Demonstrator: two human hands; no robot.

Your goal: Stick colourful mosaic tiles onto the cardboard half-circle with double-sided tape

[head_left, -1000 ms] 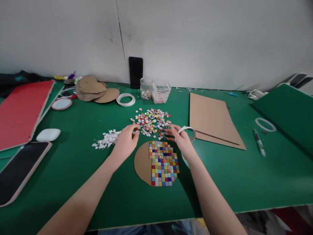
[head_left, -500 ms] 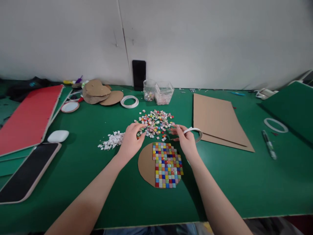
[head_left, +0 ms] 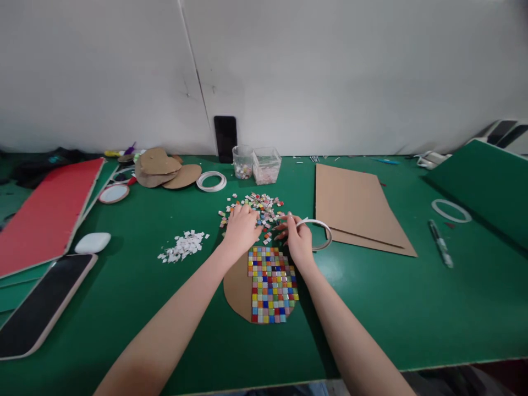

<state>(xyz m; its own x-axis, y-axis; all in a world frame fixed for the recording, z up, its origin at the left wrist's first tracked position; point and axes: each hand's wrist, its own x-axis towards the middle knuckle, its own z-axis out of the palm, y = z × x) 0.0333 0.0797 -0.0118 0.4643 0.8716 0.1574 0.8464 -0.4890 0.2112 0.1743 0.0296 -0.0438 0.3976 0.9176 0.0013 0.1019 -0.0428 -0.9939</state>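
Observation:
My left hand reaches over a pile of small coloured mosaic tiles, its fingers bent down into them. Its fingertips are mostly hidden, so what is between them cannot be seen. My right hand is at the pile's near right side, closed on a thin white roll of tape that sticks out to the right. Below both hands lies a round cardboard disc. Rows of square glass tiles cover its right part, while its left part shows bare cardboard.
White paper scraps lie left of the tiles. Behind stand a clear cup, a square clear box and a phone. Cardboard sheets and a marker lie right; another phone lies left.
My left hand has moved right and farther into the tile pile, uncovering the white scraps. My right hand keeps the tape beside the pile. The whole view has shifted slightly.

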